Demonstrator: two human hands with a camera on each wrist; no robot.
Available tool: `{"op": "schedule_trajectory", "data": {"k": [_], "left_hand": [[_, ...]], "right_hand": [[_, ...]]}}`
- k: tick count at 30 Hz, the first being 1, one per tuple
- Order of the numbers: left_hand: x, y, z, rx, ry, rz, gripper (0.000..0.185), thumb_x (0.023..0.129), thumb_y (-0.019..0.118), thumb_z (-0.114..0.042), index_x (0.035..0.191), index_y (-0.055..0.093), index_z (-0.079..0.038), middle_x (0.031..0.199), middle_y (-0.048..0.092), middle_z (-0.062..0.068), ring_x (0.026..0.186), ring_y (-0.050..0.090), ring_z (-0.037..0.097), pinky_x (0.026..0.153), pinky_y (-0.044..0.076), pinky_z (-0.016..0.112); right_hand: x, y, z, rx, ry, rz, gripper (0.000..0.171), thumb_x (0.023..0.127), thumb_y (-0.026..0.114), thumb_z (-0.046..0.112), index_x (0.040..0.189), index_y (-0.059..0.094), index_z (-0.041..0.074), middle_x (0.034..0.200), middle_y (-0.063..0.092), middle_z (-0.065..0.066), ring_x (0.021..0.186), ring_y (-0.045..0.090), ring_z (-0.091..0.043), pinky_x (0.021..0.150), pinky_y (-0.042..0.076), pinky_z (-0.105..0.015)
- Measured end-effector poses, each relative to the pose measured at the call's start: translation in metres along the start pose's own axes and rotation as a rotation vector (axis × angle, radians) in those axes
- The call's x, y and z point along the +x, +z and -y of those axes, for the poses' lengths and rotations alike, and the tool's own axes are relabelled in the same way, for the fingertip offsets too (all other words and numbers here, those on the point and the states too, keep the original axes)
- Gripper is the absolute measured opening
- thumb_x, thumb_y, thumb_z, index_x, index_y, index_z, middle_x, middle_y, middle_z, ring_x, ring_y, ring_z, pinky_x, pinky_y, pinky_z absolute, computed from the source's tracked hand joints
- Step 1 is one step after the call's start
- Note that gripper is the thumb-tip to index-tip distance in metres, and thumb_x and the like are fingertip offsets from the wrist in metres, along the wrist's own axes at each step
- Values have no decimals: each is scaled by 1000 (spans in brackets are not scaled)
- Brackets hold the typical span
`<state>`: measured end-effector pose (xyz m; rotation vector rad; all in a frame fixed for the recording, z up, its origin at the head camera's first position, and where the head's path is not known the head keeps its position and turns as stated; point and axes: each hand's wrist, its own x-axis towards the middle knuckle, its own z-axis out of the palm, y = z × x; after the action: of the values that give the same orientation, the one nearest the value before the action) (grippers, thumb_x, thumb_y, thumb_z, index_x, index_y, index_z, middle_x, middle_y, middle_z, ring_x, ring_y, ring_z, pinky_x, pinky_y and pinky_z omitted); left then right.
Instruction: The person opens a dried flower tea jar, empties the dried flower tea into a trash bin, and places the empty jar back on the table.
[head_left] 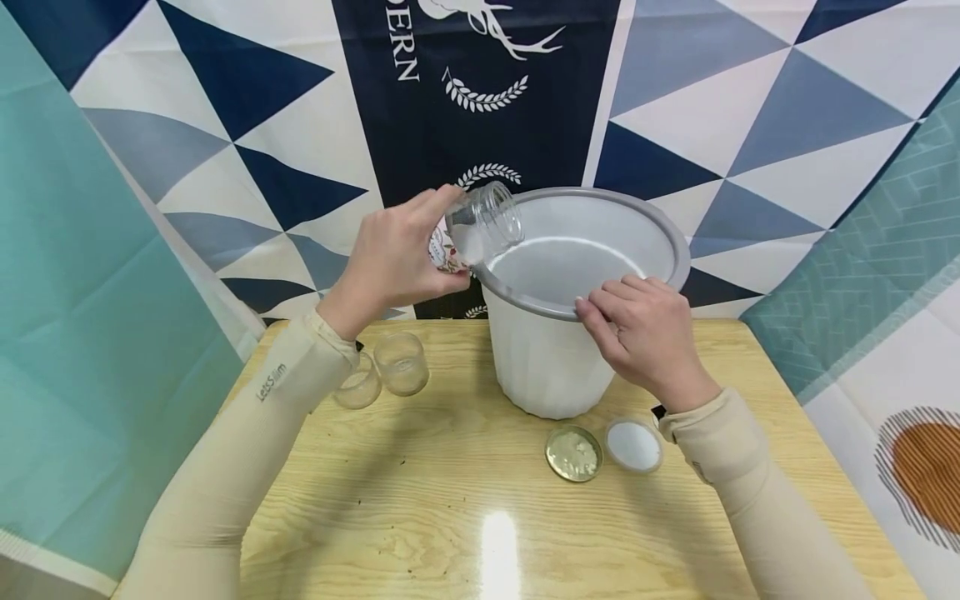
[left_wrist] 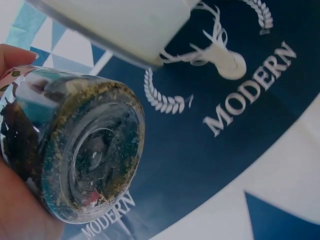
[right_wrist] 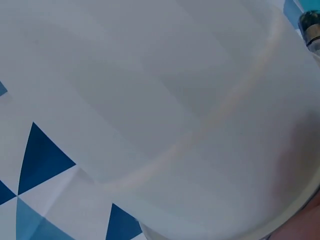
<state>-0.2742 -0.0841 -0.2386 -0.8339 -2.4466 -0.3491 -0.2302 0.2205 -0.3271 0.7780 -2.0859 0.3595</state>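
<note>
Both hands are busy at the big white bucket [head_left: 547,367]. Left hand [head_left: 393,262] has its fingers curled round a small glass jar [head_left: 480,225] with a flower picture on its side. It holds the jar tipped on its side, with the open mouth pointing over the bucket's grey rim [head_left: 678,250] at about 9 o'clock on that rim. Some white powder sits inside the jar. From the left wrist camera, the jar's round bottom [left_wrist: 92,162] fills the left side of the view, and a bit of the hand [left_wrist: 15,210] shows at 7 o'clock.

Right hand [head_left: 645,333] rests on the bucket's rim at about 5 o'clock, with its fingers bent over the edge and gripping it. The right wrist camera sees mostly the bucket's pale wall [right_wrist: 190,100].

On the wooden table [head_left: 420,508], two see-through glass jars [head_left: 401,362] stand side by side near the left arm, at about 9 o'clock from the bucket. A gold lid [head_left: 573,454] and a white lid [head_left: 633,446] lie just beside each other, near the bucket's bottom at 5 o'clock. Behind the table hangs a cloth [head_left: 480,92] with blue and white triangles.
</note>
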Motion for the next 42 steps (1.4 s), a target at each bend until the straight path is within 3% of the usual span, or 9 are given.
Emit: {"op": "schedule_trajectory", "data": {"k": [8,13,18,25,30,35,42], "left_hand": [[39,-12,7,121,47,11,81,77,82,-55,143,53,-19,120,70,5,85,64,24,69,55,38],[64,-22,9,221,77,10,76,76,83,-46,139,54,-17,113,68,6,85,65,26,70,57,42],[83,-28,8,298,95,25,76,78,82,-42,144,52,-16,122,69,8,96,71,29,75,60,44],[93,-28,11,378,83,109,77,82,80,-38,150,48,-20,139,63,12,115,68,32,89,60,47],[98,-25,12,475,163,164,77,84,81,-35,152,46,-21,148,57,16,131,61,37,101,57,51],[104,-26,8,540,230,178,72,87,79,-36,149,45,-20,143,59,15,122,62,38,101,56,49],[110,-26,2,592,259,202,73,89,77,-33,152,42,-21,144,57,15,123,60,38,107,52,48]], "right_hand": [[2,0,1,-26,-5,6,46,104,47,36,63,53,16,60,56,1,56,50,-22,50,37,-37],[2,-1,2,-28,-3,4,46,104,46,36,63,53,15,60,55,1,55,49,-22,49,37,-36],[2,0,2,-26,-1,-5,46,103,46,35,62,52,16,58,52,1,54,47,-21,49,34,-35],[2,0,2,-26,-2,3,47,104,46,35,62,53,16,58,55,0,54,48,-21,49,35,-35],[3,0,2,-32,-3,8,47,104,46,35,62,53,16,58,56,0,54,48,-21,49,35,-35],[2,0,2,-31,-2,14,46,104,46,35,61,52,16,58,53,1,54,46,-21,49,34,-34],[2,0,2,-30,-2,13,47,104,46,35,62,53,16,58,53,0,55,46,-21,49,34,-34]]}}
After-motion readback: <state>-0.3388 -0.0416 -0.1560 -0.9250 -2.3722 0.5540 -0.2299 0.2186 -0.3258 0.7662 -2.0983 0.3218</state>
